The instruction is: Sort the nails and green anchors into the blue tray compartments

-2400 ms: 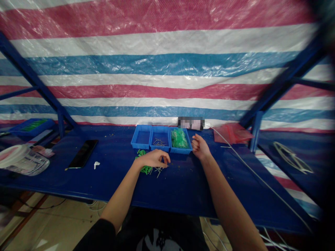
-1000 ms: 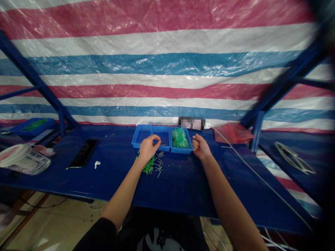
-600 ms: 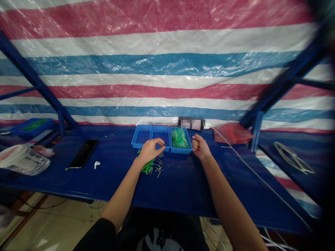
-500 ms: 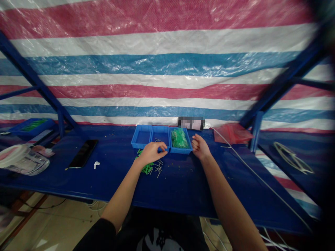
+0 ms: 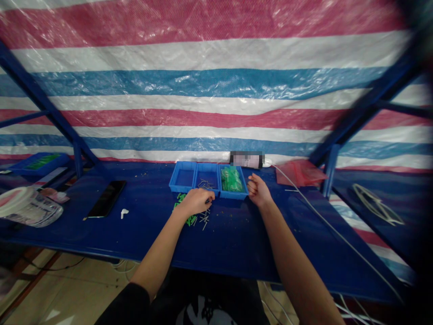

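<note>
My left hand (image 5: 198, 201) is over the blue table, just in front of the middle blue bin, its fingers curled and thumb close to the fingertips. What it pinches, if anything, is hidden. Green plastic wall plugs (image 5: 190, 220) lie under and beside it, partly covered by the hand. Loose screws (image 5: 204, 219) are spread to the right of the plugs. Several more screws (image 5: 205, 184) rest in the middle blue bin (image 5: 211, 168). My right hand (image 5: 257, 190) is closed beside the right bin (image 5: 233, 196), which holds clear bags with green pieces (image 5: 232, 178). Its finger contents cannot be made out.
The left bin (image 5: 182, 186) adjoins the middle one. A phone (image 5: 107, 198), a white earbud (image 5: 124, 213) and a white bucket (image 5: 30, 206) are to the left. A red plastic bag (image 5: 299, 173) and a white cable (image 5: 314, 206) are on the right.
My left hand has dipped slightly toward the table and its fingers have drawn together, uncovering more screws in the middle bin. My right hand stays put.
</note>
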The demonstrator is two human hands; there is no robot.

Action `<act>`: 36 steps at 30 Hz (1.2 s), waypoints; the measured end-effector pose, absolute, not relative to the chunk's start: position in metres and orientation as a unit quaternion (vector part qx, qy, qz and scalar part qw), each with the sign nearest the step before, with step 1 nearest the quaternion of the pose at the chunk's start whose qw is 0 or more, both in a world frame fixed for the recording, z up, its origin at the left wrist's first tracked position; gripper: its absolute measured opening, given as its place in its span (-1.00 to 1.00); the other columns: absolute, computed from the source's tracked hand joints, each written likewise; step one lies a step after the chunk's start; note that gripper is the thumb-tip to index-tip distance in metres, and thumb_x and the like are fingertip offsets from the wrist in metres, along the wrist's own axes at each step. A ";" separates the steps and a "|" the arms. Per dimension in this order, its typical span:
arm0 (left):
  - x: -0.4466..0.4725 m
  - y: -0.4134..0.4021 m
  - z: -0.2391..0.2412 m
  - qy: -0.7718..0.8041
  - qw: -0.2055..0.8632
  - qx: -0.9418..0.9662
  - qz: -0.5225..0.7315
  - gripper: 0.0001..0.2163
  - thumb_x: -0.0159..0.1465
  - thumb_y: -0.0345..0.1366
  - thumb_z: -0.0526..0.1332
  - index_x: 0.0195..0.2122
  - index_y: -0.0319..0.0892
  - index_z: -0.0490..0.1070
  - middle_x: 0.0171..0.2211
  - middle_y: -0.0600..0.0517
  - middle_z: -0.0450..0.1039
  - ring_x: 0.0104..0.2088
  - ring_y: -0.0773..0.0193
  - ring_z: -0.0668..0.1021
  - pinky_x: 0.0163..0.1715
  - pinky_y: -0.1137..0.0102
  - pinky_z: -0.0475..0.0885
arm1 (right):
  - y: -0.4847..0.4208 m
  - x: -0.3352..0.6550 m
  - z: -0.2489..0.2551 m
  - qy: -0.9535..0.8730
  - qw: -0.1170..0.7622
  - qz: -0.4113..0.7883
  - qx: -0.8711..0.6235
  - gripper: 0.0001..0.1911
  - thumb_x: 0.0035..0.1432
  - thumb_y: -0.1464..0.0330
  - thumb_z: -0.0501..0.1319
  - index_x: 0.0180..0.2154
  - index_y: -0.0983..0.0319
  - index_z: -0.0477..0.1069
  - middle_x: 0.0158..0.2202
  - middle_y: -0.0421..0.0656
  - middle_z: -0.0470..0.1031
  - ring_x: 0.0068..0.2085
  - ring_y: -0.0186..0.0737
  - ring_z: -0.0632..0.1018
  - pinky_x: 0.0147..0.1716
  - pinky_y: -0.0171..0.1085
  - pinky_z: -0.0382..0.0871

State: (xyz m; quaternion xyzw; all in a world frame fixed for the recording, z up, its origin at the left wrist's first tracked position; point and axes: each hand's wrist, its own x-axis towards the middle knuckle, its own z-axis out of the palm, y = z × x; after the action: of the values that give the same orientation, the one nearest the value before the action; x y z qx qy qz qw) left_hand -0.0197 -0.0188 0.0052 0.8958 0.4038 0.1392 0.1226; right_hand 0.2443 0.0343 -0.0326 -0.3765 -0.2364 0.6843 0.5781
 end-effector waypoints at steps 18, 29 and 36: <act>-0.015 -0.023 0.004 0.438 0.058 0.891 0.102 -0.83 0.16 -0.44 0.10 -0.27 -0.14 0.43 -0.38 -0.03 0.50 -0.32 0.15 0.53 -0.34 0.36 0.37 | 0.033 0.243 -0.031 -0.229 0.578 0.681 -0.388 -0.80 0.12 0.24 0.11 -0.48 0.20 0.22 -0.86 -0.44 -0.09 -0.83 -0.51 -0.06 -0.88 -0.49 -0.22; -0.011 -0.028 0.004 0.428 0.060 0.896 0.097 -0.80 0.16 -0.45 0.09 -0.21 -0.13 0.41 -0.29 -0.03 0.52 -0.26 0.15 0.53 -0.31 0.37 0.38 | 0.032 0.242 -0.029 -0.213 0.581 0.687 -0.381 -0.80 0.15 0.27 0.08 -0.47 0.21 0.24 -0.87 -0.44 -0.08 -0.83 -0.51 -0.06 -0.89 -0.49 -0.23; -0.010 -0.026 0.001 0.404 0.089 0.903 0.113 -0.83 0.16 -0.40 0.13 -0.23 -0.10 0.40 -0.36 0.07 0.52 -0.28 0.19 0.54 -0.36 0.39 0.37 | 0.034 0.244 -0.032 -0.218 0.579 0.688 -0.378 -0.80 0.11 0.25 0.13 -0.48 0.21 0.24 -0.86 -0.44 -0.08 -0.83 -0.51 -0.05 -0.89 -0.50 -0.23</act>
State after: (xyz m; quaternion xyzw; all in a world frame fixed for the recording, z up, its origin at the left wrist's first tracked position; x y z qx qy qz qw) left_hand -0.0102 -0.0263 0.0009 0.9035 0.4037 0.1130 0.0891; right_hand 0.2438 0.0343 -0.0317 -0.3784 -0.2183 0.6882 0.5792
